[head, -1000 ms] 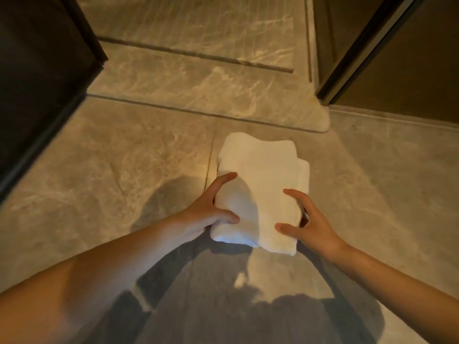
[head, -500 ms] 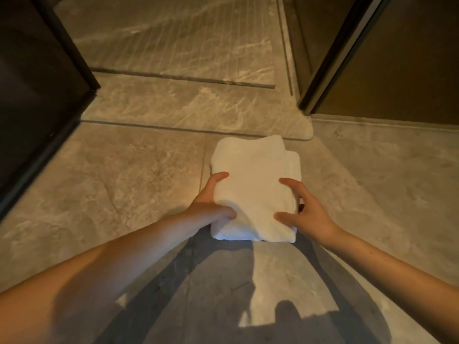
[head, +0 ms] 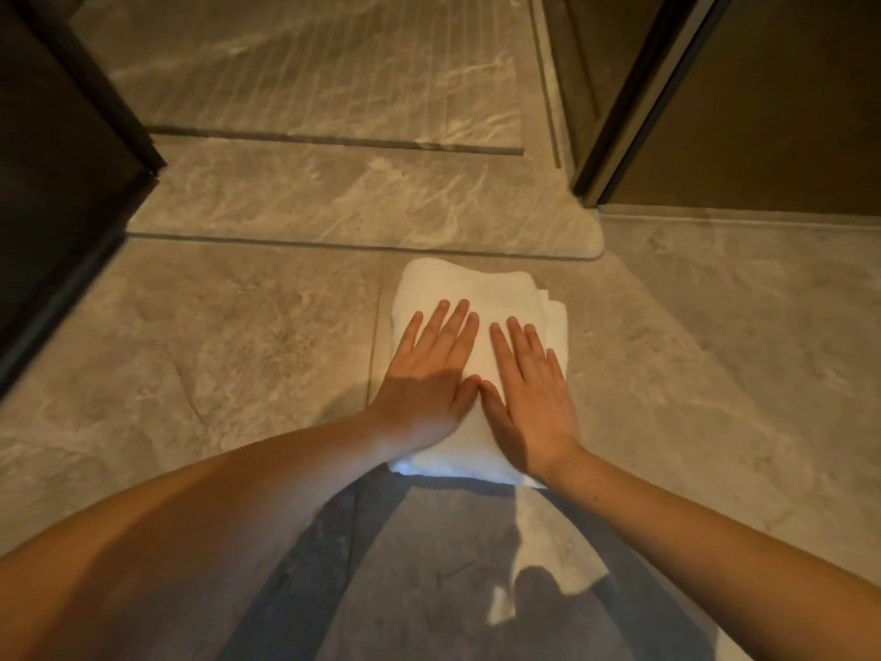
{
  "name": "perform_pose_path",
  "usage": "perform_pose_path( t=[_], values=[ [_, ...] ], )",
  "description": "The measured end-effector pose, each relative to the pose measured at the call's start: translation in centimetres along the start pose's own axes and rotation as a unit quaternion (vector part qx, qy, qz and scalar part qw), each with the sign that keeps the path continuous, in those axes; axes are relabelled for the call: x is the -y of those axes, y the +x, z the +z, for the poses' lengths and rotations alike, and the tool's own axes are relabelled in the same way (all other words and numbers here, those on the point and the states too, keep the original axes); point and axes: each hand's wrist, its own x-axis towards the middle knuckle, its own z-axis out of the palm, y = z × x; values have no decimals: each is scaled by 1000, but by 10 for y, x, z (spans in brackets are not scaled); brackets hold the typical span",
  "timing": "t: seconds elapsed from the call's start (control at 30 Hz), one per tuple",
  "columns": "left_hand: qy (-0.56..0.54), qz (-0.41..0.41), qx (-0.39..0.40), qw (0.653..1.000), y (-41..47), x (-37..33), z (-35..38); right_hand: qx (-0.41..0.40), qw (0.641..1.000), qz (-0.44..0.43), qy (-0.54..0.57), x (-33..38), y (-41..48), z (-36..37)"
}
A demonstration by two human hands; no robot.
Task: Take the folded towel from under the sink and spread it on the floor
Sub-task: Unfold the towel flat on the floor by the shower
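A white folded towel (head: 481,291) lies on the grey marble floor (head: 229,355) in the middle of the view, still folded into a thick rectangle. My left hand (head: 429,374) rests flat on its left half, palm down, fingers stretched and slightly apart. My right hand (head: 531,388) lies flat on its right half in the same way. The two thumbs meet near the towel's centre. Neither hand grips the cloth. The towel's near edge shows under my wrists.
A raised marble threshold (head: 362,202) runs just beyond the towel, with a ribbed shower floor (head: 305,64) behind it. A dark cabinet (head: 52,174) stands at the left. A dark door frame (head: 634,97) and brown panel are at the upper right.
Both hands have let go of the towel's sides and now lie flat on top of it. The towel rests on the floor, close to the threshold.
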Motion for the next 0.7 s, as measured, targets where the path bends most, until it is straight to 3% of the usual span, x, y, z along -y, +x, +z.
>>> perform_pose_path(
  t=[0.47,0.6,0.7],
  values=[
    [24,23,58,998,-1,-36,12,25,999,-23,-4,-41,-29,-19],
    [67,44,112,990,12,-36,-1,30,998,-20,48,-43,-22,-27],
    [72,32,149,986,19,-40,-10,-25,991,-3,133,-47,-19,-41]
  ],
)
